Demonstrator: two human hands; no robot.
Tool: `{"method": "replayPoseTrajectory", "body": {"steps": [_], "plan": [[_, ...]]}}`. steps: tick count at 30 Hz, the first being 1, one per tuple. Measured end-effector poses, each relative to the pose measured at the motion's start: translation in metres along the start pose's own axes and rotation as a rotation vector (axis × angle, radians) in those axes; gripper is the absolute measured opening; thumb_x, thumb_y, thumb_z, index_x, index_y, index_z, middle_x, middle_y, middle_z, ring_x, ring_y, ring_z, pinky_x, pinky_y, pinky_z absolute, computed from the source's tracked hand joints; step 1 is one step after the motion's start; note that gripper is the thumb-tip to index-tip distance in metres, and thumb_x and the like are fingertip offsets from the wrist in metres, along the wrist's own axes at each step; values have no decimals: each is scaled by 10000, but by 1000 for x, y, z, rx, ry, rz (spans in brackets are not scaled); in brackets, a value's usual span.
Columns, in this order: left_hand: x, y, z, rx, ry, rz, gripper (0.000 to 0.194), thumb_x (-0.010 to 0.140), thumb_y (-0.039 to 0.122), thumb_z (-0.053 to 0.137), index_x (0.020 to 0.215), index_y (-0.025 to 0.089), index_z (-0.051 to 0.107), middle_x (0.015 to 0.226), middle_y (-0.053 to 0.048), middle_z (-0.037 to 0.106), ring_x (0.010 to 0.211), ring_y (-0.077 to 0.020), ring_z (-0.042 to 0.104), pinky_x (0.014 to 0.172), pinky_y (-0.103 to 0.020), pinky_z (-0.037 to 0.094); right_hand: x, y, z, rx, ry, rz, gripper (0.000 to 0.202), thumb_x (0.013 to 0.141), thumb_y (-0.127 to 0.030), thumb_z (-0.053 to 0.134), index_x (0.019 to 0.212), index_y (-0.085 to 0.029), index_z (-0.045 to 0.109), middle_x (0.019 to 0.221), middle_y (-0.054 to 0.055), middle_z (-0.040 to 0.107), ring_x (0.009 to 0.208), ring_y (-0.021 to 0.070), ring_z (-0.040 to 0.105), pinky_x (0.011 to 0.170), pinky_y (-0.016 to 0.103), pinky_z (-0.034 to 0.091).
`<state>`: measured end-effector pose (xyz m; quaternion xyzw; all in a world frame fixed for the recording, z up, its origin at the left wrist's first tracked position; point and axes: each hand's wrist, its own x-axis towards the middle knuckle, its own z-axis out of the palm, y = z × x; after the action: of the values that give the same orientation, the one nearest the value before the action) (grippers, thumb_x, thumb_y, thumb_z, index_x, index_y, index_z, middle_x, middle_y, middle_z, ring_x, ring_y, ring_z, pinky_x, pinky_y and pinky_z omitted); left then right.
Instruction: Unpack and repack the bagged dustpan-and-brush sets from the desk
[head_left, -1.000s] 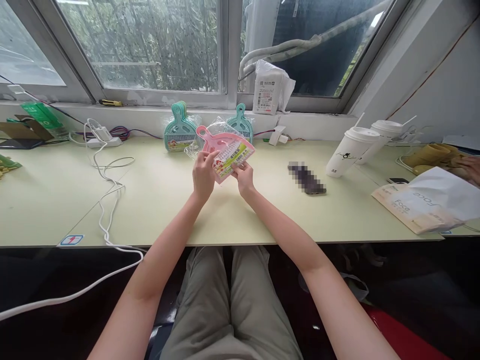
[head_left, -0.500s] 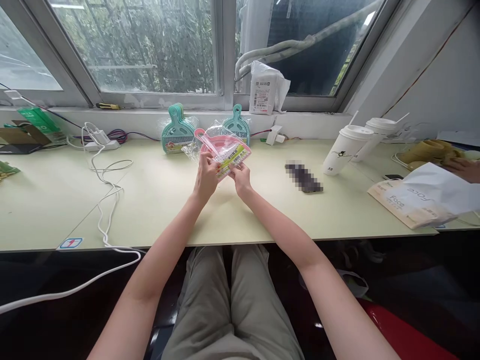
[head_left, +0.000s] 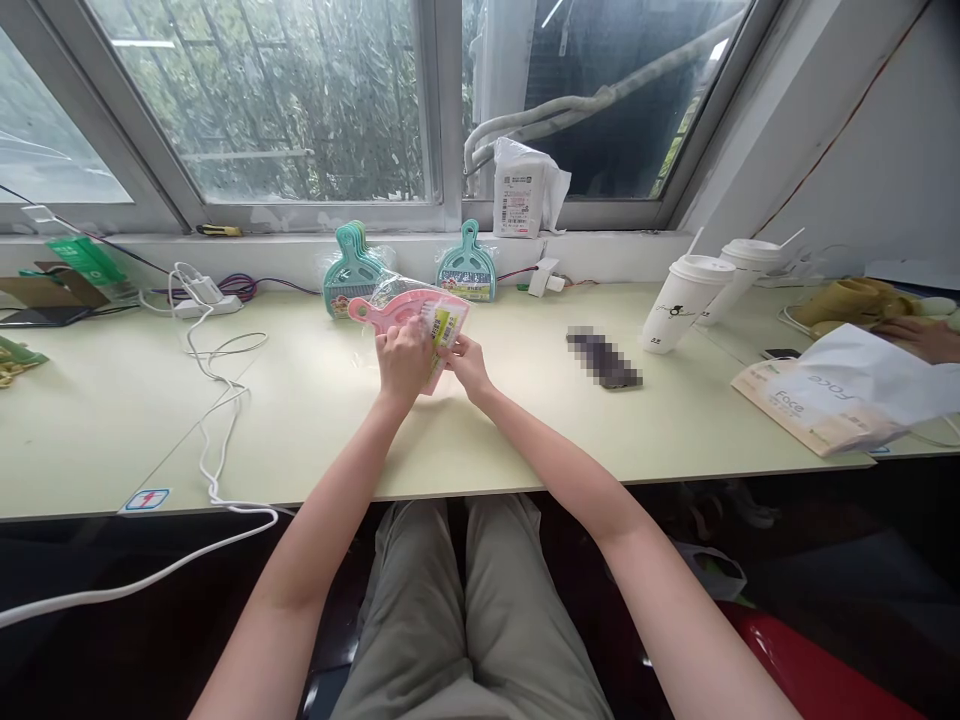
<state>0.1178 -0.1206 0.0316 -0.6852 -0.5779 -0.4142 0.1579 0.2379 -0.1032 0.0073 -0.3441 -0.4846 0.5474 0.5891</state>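
Note:
A pink dustpan (head_left: pixel 401 306) in clear plastic wrap, with a yellow-green printed label, is held up over the table between my two hands. Its handle points left and its wide edge faces right. My left hand (head_left: pixel 405 358) is closed on the lower side of the pan, covering part of it. At the label end, my right hand (head_left: pixel 466 364) pinches the dustpan's edge. Behind it, a stack of teal dustpans (head_left: pixel 352 272) leans by the sill, and another teal dustpan with a brush (head_left: pixel 467 264) stands to its right.
On the right are a dark phone (head_left: pixel 604 358), two white lidded cups (head_left: pixel 684 305), a paper bag (head_left: pixel 817 392) and another person's hand (head_left: pixel 919 340). White cables (head_left: pixel 214 400) and a power strip (head_left: pixel 208 305) lie left. A wrapped box (head_left: pixel 523 188) stands on the sill.
The pink dustpan has turned in my hands, its handle swinging left and down and its label edge now steeper. My left hand has shifted slightly left and down. The camera view has tilted a little.

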Motion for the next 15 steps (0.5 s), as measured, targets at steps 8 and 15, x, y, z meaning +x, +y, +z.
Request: {"method": "replayPoseTrajectory", "body": {"steps": [8, 15], "plan": [[-1, 1, -10, -8, -41, 14, 245, 898, 178, 411, 1086, 191, 567, 1041, -130, 574, 985, -267, 556, 795, -367, 462, -5, -2, 1, -4, -66, 23, 263, 698, -226, 763, 941, -192, 667, 841, 13, 725, 769, 161, 684, 780, 384, 604], [-2, -1, -4, -52, -85, 125, 362, 856, 147, 459, 1168, 207, 633, 1054, -118, 511, 1026, -257, 533, 904, -394, 467, -4, -4, 0, -9, -63, 26, 289, 664, -236, 796, 923, -192, 675, 796, 1, 725, 735, 156, 678, 778, 380, 601]]}}
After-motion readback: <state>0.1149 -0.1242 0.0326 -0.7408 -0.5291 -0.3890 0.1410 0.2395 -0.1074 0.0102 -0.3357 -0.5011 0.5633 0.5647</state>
